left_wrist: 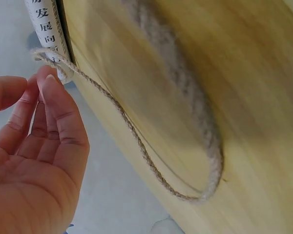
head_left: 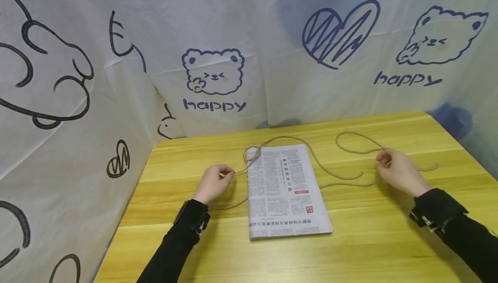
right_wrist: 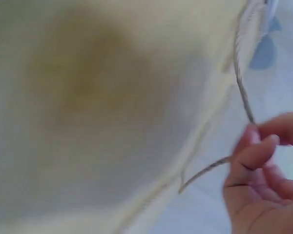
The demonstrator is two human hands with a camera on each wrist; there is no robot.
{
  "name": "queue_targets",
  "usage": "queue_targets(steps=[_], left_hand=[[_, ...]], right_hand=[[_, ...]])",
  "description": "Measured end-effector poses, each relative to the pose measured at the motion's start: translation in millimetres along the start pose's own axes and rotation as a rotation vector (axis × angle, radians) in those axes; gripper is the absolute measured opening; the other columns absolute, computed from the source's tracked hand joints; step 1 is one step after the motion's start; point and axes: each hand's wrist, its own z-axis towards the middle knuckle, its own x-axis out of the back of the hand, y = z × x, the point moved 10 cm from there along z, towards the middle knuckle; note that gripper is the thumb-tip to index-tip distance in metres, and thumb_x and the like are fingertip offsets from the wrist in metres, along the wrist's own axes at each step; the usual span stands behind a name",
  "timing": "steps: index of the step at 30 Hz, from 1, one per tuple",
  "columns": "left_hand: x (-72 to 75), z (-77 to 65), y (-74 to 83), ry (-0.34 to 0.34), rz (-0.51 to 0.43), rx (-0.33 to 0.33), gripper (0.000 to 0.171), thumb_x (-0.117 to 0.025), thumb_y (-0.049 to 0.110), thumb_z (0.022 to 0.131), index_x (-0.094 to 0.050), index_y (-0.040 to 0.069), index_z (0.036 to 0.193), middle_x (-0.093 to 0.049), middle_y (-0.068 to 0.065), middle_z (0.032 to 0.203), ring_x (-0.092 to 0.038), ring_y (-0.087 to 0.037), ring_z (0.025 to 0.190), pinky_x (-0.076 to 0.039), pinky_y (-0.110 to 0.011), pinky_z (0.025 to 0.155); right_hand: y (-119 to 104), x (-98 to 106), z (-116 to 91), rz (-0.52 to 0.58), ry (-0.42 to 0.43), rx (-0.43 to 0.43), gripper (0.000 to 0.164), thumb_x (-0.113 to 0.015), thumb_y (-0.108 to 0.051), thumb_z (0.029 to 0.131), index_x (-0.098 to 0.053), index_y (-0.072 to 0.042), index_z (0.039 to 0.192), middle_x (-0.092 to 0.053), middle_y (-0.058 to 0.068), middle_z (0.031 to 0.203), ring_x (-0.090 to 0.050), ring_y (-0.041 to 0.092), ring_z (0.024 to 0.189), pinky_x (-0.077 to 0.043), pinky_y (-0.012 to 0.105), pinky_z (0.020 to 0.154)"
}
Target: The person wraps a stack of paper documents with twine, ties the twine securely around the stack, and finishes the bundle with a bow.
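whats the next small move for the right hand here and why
Probably ease the right hand left, bringing its pinched cord toward the newspaper: the cord's loop is off to the paper's right, and two loose cord ends lie between paper and hand.

We see a rough, matt cord [left_wrist: 180, 73] of braided, fibrous strands, a newspaper [head_left: 288, 203] of matt printed paper, a smooth wood-grain counter [head_left: 218, 246] with a soft sheen, a creased, matt cloth backdrop [head_left: 272, 92] and matt fabric sleeves [head_left: 167, 248].
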Motion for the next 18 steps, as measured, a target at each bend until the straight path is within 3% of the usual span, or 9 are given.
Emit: queue_targets(steps=[6, 10, 14, 18], left_hand=[[5.1, -2.0, -1.1, 0.012, -0.024, 0.009, 0.021, -0.058, 0.016, 0.102, -0.073, 0.004, 0.111, -0.073, -0.011, 0.108, -0.063, -0.017, 0.081, -0.05, -0.03, 0.071], [7.3, -3.8, 0.9, 0.005, -0.043, 0.012, 0.024, -0.057, 0.019, 0.104, -0.072, 0.006, 0.116, -0.072, -0.01, 0.111, -0.06, -0.016, 0.079, -0.047, -0.029, 0.07], [7.5, -5.2, 5.3, -0.001, -0.069, -0.006, 0.025, -0.057, 0.02, 0.104, -0.071, 0.005, 0.119, -0.072, -0.011, 0.113, -0.06, -0.015, 0.078, -0.046, -0.029, 0.069], [5.4, -5.9, 6.7, -0.007, -0.08, -0.014, 0.025, -0.057, 0.019, 0.104, -0.07, 0.005, 0.12, -0.072, -0.012, 0.113, -0.064, -0.016, 0.081, -0.049, -0.028, 0.07]], right_hand=[[-62.8, 34.6, 6.4, 0.112, 0.286, 0.162, 0.016, -0.059, -0.005, 0.097, -0.063, 0.002, 0.11, -0.066, 0.016, 0.092, -0.044, -0.015, 0.078, -0.041, 0.011, 0.068], [-112.5, 41.5, 19.1, 0.205, 0.364, 0.287, 0.012, -0.063, 0.002, 0.093, -0.066, 0.003, 0.105, -0.067, 0.016, 0.089, -0.046, -0.014, 0.08, -0.04, 0.005, 0.069], [-160.1, 16.8, 31.6, 0.261, 0.259, 0.406, 0.014, -0.064, 0.006, 0.092, -0.066, 0.002, 0.105, -0.07, 0.014, 0.091, -0.056, -0.001, 0.082, -0.046, 0.011, 0.069], [-198.9, -43.0, 32.4, 0.202, -0.065, 0.513, 0.018, -0.066, 0.002, 0.093, -0.066, -0.004, 0.11, -0.071, 0.008, 0.097, -0.064, 0.013, 0.085, -0.054, 0.024, 0.072]])
